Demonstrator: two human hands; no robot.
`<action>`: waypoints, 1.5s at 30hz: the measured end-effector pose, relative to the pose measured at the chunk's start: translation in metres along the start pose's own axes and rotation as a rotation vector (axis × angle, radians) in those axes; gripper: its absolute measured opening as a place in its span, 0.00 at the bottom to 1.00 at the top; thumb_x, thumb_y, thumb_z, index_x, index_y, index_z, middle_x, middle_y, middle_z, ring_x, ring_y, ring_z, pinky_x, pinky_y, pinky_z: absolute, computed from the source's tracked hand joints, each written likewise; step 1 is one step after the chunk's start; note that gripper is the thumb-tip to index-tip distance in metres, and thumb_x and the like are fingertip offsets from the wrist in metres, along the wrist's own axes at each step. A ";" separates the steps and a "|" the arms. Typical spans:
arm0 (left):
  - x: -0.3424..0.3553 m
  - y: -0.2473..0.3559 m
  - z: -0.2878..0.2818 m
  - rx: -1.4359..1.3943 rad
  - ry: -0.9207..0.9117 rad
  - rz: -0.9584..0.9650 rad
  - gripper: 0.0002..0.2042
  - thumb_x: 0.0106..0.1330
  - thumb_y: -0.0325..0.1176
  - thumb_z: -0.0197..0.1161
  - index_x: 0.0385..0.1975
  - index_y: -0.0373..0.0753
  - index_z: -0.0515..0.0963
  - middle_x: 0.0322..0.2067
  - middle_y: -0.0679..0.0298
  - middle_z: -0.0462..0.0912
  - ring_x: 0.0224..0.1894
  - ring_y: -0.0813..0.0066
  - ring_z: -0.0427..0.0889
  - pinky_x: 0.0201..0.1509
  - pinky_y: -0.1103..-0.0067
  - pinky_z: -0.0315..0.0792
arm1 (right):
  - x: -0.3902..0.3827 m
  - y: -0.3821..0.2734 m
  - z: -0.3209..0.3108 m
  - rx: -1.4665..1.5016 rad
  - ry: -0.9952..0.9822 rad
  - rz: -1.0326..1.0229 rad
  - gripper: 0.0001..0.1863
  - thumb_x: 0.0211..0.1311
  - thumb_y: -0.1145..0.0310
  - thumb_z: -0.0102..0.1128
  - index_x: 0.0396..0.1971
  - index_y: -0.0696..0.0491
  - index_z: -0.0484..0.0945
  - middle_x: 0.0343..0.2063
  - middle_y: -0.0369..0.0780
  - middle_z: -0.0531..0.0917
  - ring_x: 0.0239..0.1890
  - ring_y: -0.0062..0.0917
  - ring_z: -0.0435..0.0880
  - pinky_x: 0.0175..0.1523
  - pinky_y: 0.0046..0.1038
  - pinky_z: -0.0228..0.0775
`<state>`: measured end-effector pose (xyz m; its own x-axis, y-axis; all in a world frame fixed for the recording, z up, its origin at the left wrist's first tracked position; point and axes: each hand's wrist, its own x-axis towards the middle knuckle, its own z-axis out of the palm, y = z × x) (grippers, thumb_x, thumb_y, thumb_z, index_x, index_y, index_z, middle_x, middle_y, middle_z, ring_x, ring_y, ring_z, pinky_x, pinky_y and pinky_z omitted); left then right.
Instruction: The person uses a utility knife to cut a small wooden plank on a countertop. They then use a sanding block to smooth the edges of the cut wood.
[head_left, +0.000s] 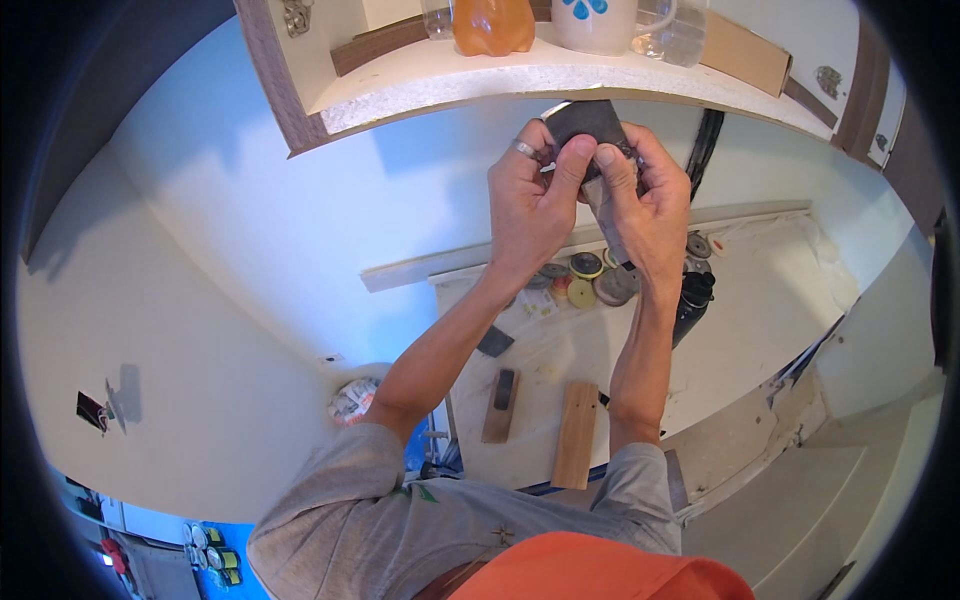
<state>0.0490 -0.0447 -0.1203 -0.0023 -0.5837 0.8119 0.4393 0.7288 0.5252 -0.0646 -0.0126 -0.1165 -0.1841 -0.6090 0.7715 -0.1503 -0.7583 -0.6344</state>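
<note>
Both hands are raised just below the front edge of the shelf point(440, 97). Between them they pinch a dark grey piece of sandpaper point(592, 120), its upper part standing above the two thumbs. My left hand point(535, 195), with a ring on one finger, presses its thumb on the sheet's lower left. The thumb of my right hand point(652, 195) lies beside it. A narrow greyish strip point(608, 222) hangs down beside my right palm; whether it belongs to the same sheet I cannot tell. The fingers behind the sheet are partly hidden.
On the shelf stand an orange bottle point(492, 28), a white mug point(595, 25) and a cardboard box point(745, 52). The covered worktop point(740, 330) below holds several round pads point(586, 265), a black bottle point(692, 305), a wooden board point(575, 435) and a smaller wooden block point(500, 420).
</note>
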 end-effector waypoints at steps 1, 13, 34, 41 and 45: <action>0.000 0.000 -0.001 0.007 -0.011 0.006 0.08 0.75 0.33 0.61 0.40 0.33 0.78 0.29 0.70 0.82 0.29 0.90 0.76 0.26 0.87 0.71 | -0.001 -0.001 0.000 -0.014 0.002 -0.009 0.14 0.71 0.67 0.63 0.48 0.61 0.81 0.32 0.35 0.84 0.32 0.12 0.76 0.34 0.17 0.69; 0.005 -0.001 0.007 0.016 0.047 0.029 0.09 0.75 0.34 0.63 0.38 0.33 0.79 0.27 0.71 0.82 0.26 0.91 0.72 0.26 0.88 0.67 | 0.008 -0.004 -0.002 -0.025 0.011 -0.041 0.15 0.70 0.66 0.65 0.49 0.61 0.82 0.32 0.36 0.85 0.31 0.14 0.77 0.37 0.19 0.71; 0.004 -0.002 -0.018 0.004 -0.038 0.053 0.10 0.74 0.31 0.63 0.34 0.31 0.77 0.27 0.68 0.81 0.29 0.89 0.76 0.27 0.87 0.73 | 0.000 0.021 0.018 -0.149 0.105 -0.411 0.21 0.66 0.75 0.65 0.58 0.59 0.73 0.48 0.45 0.82 0.48 0.25 0.81 0.56 0.27 0.72; 0.003 -0.006 -0.008 -0.044 0.036 0.025 0.09 0.73 0.31 0.64 0.35 0.31 0.78 0.25 0.71 0.79 0.27 0.92 0.71 0.26 0.88 0.66 | 0.001 0.014 0.014 -0.059 0.103 -0.267 0.20 0.66 0.75 0.67 0.56 0.59 0.75 0.41 0.38 0.81 0.39 0.18 0.79 0.47 0.22 0.72; 0.004 -0.007 -0.006 -0.076 0.048 0.041 0.08 0.73 0.31 0.64 0.34 0.32 0.79 0.25 0.72 0.79 0.27 0.92 0.70 0.27 0.88 0.66 | 0.001 0.012 0.013 -0.001 0.092 -0.213 0.19 0.65 0.75 0.68 0.55 0.58 0.76 0.38 0.35 0.79 0.33 0.13 0.76 0.40 0.19 0.69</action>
<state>0.0513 -0.0537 -0.1223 0.0595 -0.5717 0.8183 0.5049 0.7244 0.4693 -0.0543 -0.0249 -0.1229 -0.2355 -0.4111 0.8806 -0.1963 -0.8673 -0.4574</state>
